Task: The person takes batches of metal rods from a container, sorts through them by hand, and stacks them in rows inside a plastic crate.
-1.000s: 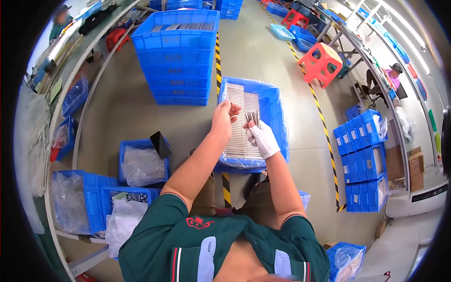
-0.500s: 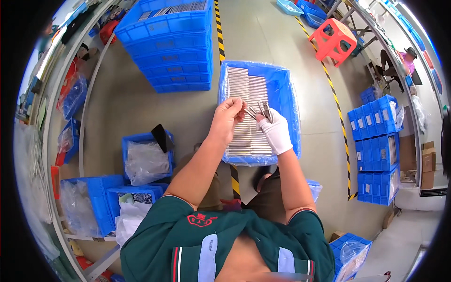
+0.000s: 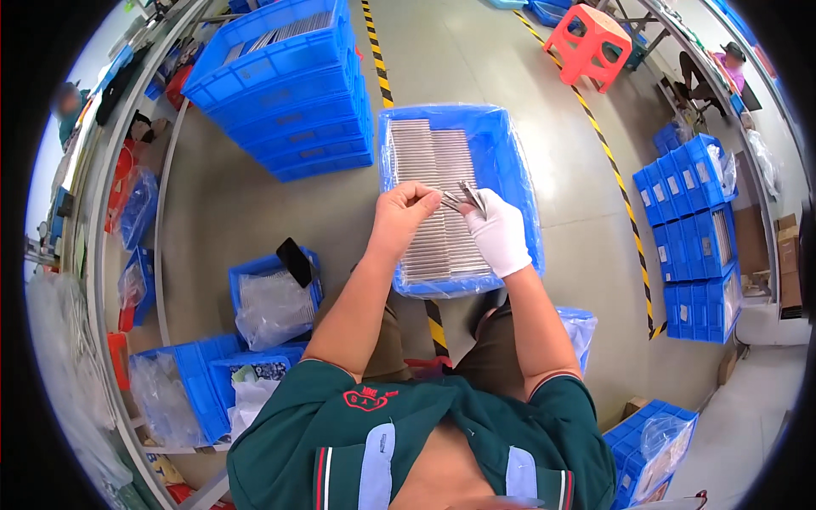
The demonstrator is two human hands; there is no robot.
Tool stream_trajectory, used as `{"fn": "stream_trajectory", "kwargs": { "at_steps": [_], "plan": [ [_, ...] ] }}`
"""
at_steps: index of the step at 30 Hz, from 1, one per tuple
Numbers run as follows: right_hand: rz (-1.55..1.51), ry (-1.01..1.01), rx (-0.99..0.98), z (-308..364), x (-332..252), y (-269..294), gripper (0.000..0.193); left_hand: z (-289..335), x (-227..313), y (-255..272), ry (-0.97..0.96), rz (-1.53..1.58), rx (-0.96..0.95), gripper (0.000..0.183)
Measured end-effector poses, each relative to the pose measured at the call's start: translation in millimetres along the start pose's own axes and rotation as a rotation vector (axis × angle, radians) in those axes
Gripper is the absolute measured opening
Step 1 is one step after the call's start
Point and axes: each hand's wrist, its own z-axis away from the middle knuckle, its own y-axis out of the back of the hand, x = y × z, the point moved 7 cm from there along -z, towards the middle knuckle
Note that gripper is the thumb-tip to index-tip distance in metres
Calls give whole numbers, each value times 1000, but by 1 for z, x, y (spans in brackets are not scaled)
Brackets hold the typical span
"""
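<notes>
Over a plastic-lined blue crate (image 3: 520, 161), both my hands are close together. My right hand (image 3: 497, 242), in a white glove with bare fingertips, is closed around several short, thin metal rods (image 3: 470, 197) that fan out between thumb and fingers. My left hand (image 3: 399, 223) is bare, its thumb and index finger pinched at the left end of one of these rods. The exact contact is too small to see clearly. Beneath the hands, neat stacked rows of silvery metal rods (image 3: 412, 161) fill the crate's left and middle part.
A tall stack of blue crates (image 3: 280, 110) stands ahead on the left. Smaller bins with plastic bags (image 3: 272, 297) and a black phone-like object (image 3: 294, 262) are at my left. A red stool (image 3: 586, 47) and more stacked blue bins (image 3: 693, 242) stand on the right. Another person sits far right.
The whole view has shifted slightly as my head moved. Both hands stay over the crate, and the rods in my right hand look more bunched together.
</notes>
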Motion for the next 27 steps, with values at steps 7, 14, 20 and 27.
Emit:
{"fn": "stream_trajectory", "kwargs": {
  "at_steps": [7, 14, 20, 27],
  "plan": [
    [-143, -33, -19, -1, 7, -1, 13, 2, 9, -1, -13, 22, 67, 9],
    [-41, 29, -62, 1, -1, -4, 14, -2, -3, -1, 9, 37, -20, 10],
    [107, 90, 28, 4, -13, -3, 11, 1, -1, 3, -123, -194, 84, 12],
    [51, 119, 21, 2, -7, -11, 10, 2, -11, 4, -26, -9, 64, 10]
  ]
}}
